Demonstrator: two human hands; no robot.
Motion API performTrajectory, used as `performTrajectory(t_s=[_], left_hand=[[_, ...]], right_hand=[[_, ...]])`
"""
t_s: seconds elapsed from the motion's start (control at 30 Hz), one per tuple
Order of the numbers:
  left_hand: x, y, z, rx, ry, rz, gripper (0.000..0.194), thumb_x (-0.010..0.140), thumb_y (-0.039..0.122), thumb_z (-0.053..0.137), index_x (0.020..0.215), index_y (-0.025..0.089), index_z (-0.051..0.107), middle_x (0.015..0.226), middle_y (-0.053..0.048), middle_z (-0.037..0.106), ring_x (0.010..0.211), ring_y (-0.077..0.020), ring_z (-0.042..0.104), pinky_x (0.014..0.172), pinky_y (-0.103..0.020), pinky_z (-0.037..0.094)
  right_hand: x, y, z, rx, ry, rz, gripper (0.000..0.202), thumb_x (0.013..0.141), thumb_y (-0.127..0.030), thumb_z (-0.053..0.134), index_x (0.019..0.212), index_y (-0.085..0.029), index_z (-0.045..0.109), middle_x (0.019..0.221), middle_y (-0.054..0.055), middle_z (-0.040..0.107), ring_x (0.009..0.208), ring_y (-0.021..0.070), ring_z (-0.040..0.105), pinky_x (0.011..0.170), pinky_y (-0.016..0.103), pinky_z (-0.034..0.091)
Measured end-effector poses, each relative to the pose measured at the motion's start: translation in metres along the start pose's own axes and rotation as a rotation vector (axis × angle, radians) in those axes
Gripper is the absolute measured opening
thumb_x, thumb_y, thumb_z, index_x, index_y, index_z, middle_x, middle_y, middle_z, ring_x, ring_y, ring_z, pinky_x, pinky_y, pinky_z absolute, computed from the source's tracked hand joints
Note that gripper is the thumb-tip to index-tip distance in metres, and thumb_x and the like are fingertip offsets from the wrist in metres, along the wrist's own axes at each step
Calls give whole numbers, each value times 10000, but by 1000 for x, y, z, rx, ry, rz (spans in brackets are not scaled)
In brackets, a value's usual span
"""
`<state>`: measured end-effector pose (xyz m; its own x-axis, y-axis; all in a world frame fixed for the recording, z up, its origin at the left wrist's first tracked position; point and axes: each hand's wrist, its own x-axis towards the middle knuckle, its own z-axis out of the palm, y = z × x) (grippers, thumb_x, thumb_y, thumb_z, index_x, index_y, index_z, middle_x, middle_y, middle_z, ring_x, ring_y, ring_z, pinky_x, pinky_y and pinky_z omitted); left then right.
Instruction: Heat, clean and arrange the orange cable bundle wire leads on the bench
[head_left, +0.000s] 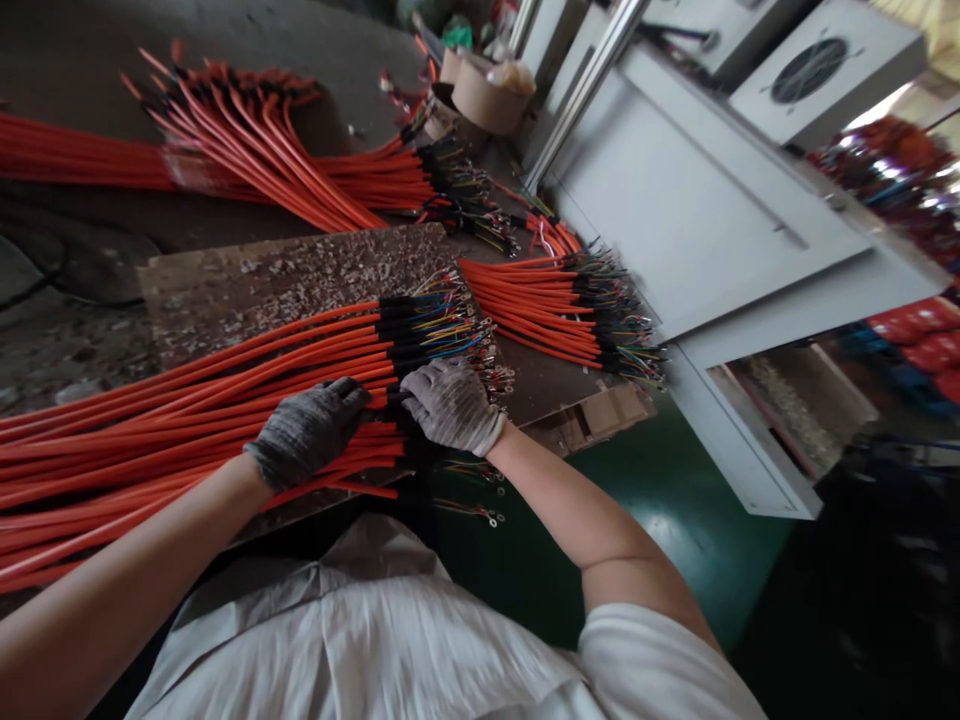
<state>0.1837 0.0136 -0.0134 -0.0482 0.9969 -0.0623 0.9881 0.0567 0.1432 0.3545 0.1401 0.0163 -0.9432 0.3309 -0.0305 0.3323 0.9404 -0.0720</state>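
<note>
Many orange cables (pixel 187 400) lie side by side across the board in front of me. Their right ends have black sleeves (pixel 401 330), with thin coloured wires (pixel 450 343) and small ring terminals beyond. My left hand (pixel 311 425), in a grey knit glove, is closed on an orange cable just left of its sleeve. Close to its right, my right hand (pixel 454 405), gloved alike, is closed at the black-sleeved end of a cable, fingertips pointing left. It covers part of the wires there. One cable end (pixel 386 492) sticks out lower, nearer my body.
A worn wooden board (pixel 300 275) strewn with scraps lies under the cables. More orange cable bundles (pixel 540 305) lie to the right and behind (pixel 262 160). Tape rolls (pixel 487 95) stand at the back. A grey metal cabinet (pixel 675 190) rises on the right, above a green floor (pixel 660 500).
</note>
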Motion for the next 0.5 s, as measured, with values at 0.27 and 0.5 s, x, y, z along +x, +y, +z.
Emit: performTrajectory(t_s=[0.27, 0.5], left_hand=[[8, -6, 7, -51, 32, 59, 314, 950, 301, 418, 1114, 172, 653, 1092, -126, 637, 973, -245, 629, 787, -315, 481], [27, -16, 7, -87, -19, 44, 309, 954, 324, 414, 1092, 151, 630, 954, -100, 607, 774, -205, 577, 648, -287, 402]], right_hand=[[8, 4, 5, 41, -63, 23, 337, 966, -385, 458, 1150, -161, 629, 1107, 117, 686, 1051, 274, 542, 909, 409, 327], [-9, 27, -25, 226, 81, 167, 351, 1010, -350, 390, 1217, -193, 626, 1193, 55, 687, 1102, 167, 606, 946, 274, 395]])
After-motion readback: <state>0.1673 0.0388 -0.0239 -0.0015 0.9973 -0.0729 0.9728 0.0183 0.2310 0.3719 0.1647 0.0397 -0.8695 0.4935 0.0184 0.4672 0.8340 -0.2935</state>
